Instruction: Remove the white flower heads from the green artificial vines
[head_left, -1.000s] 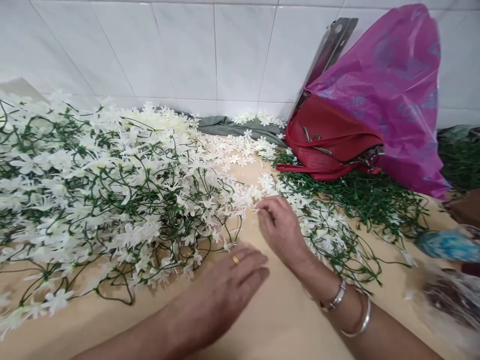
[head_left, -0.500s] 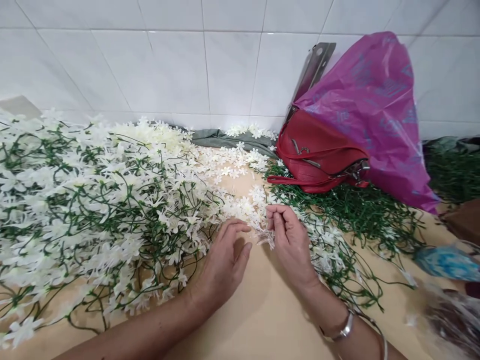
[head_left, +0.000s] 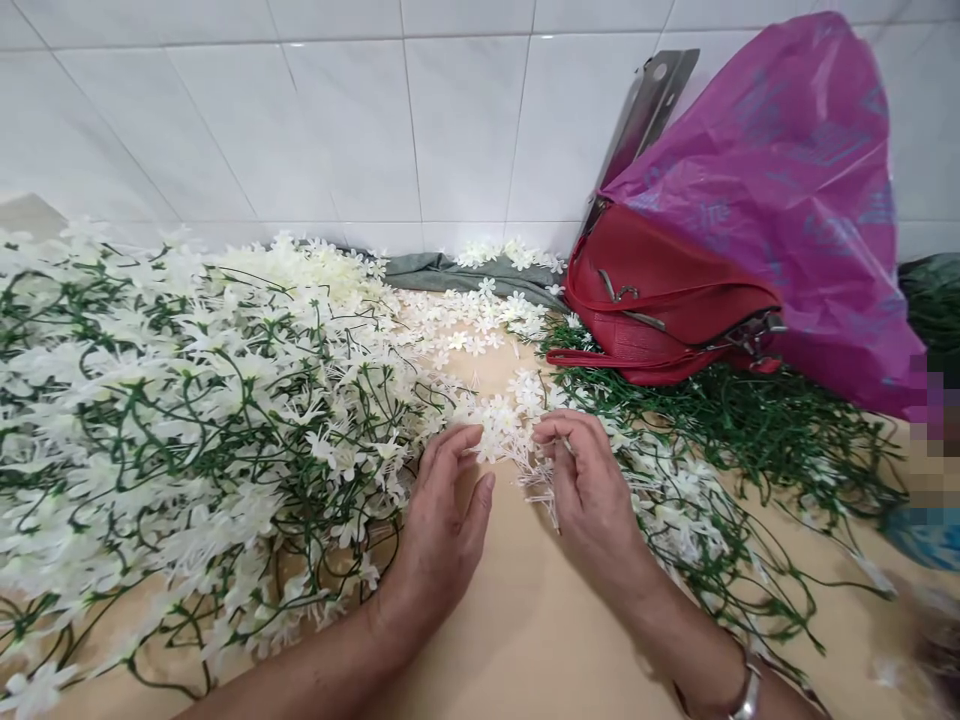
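Observation:
My left hand (head_left: 444, 515) hovers at the right edge of a big heap of artificial white flowers on green stems (head_left: 247, 430). Its fingers curve loosely, the thumb stands apart, and nothing shows between them. Opposite it, my right hand (head_left: 592, 495) is half curled, fingers bent inward and thumb below them; I make out nothing held. Between and just beyond the hands lie loose white petals (head_left: 504, 418). Thin white stamens (head_left: 536, 480) lie at the right fingertips, partly hidden by that hand. Whether the right fingers touch them is hard to tell.
Green stems (head_left: 735, 420) spread to the right, under a red handbag (head_left: 667, 290). A purple plastic bag (head_left: 795, 190) and a metal bar (head_left: 649, 110) stand behind it against the white tiled wall (head_left: 465, 130). Grey-green cloth (head_left: 442, 272) lies along the wall. The tabletop (head_left: 517, 640) is tan.
The view has shifted slightly, so the handbag and purple bag sit farther right. My right hand's fingers have loosened from a closer pinch; my left hand has moved slightly left.

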